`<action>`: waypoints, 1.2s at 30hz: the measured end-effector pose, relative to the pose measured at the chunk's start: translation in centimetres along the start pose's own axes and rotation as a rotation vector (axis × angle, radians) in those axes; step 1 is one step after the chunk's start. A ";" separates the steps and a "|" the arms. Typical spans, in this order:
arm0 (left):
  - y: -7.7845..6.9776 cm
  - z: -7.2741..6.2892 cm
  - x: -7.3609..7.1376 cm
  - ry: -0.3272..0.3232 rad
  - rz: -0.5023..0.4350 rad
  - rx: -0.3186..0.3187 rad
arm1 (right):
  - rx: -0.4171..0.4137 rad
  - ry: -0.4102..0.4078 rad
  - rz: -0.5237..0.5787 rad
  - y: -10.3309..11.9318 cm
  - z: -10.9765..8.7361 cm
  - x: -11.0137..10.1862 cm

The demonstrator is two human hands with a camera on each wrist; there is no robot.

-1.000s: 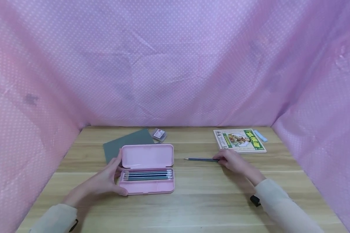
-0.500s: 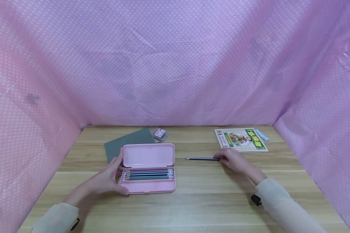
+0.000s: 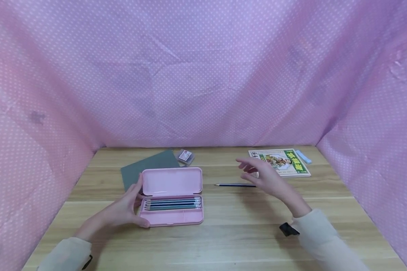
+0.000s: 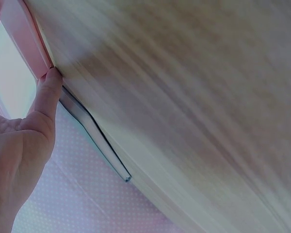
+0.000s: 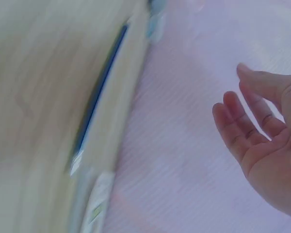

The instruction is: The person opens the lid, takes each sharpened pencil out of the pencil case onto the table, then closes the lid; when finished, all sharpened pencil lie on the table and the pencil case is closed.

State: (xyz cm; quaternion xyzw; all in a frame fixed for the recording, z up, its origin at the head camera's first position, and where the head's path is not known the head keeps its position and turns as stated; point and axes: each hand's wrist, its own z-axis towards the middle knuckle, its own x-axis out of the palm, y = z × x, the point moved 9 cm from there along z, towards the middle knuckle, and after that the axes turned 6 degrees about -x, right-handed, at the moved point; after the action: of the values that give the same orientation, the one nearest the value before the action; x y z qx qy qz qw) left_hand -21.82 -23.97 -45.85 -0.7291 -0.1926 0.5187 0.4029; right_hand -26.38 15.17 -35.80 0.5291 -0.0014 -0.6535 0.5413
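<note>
A pink pencil case lies with its lid raised, left of centre on the table. Several pencils lie side by side in its rear compartment. My left hand grips the left side of the case, thumb at the front corner and index finger up along the lid. A single dark blue pencil rests on the wood to the right of the case. Above its right end my right hand hovers with fingers apart, holding nothing; in the right wrist view the pencil lies well away from the fingers.
Behind the case lie a grey-green notebook and a small boxed eraser. A green-and-white booklet sits at the back right, beside a light blue strip. Pink dotted cloth surrounds the wooden table.
My right hand has let go of the pencil and lifted off it, fingers spreading. The pencil stays on the table. The left hand keeps its place on the case.
</note>
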 end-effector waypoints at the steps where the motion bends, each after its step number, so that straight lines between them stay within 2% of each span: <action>1: 0.0 0.0 0.0 0.001 -0.001 0.001 | -0.022 -0.005 0.015 1.0 0.4 0.3; 4: 0.0 0.0 0.0 0.002 -0.003 0.005 | -0.095 -0.006 0.022 3.7 1.5 1.6; 7: 0.0 0.0 -0.1 0.000 -0.002 0.011 | -0.155 0.024 -0.021 5.7 2.4 3.7; 13: -0.1 0.1 -0.2 -0.004 -0.006 0.015 | -0.228 0.151 -0.099 7.4 3.6 9.0; 18: -0.1 0.0 0.0 0.000 -0.015 0.004 | -0.222 0.280 -0.116 7.7 4.0 12.9; 22: 0.0 0.0 0.0 0.001 -0.019 0.000 | -0.188 0.353 -0.160 7.5 4.2 15.0; 28: 0.0 0.0 0.0 0.004 -0.016 0.002 | -0.142 0.409 -0.198 6.9 4.6 16.8; 36: 0.1 0.0 0.0 0.004 -0.016 0.005 | -0.129 0.457 -0.270 6.3 4.6 18.3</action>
State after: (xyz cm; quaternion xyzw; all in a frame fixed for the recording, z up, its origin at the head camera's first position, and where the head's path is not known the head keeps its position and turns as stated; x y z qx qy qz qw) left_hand -21.85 -24.02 -45.94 -0.7274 -0.1966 0.5146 0.4092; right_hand -22.50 -3.07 -42.79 0.6229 0.2331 -0.5821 0.4678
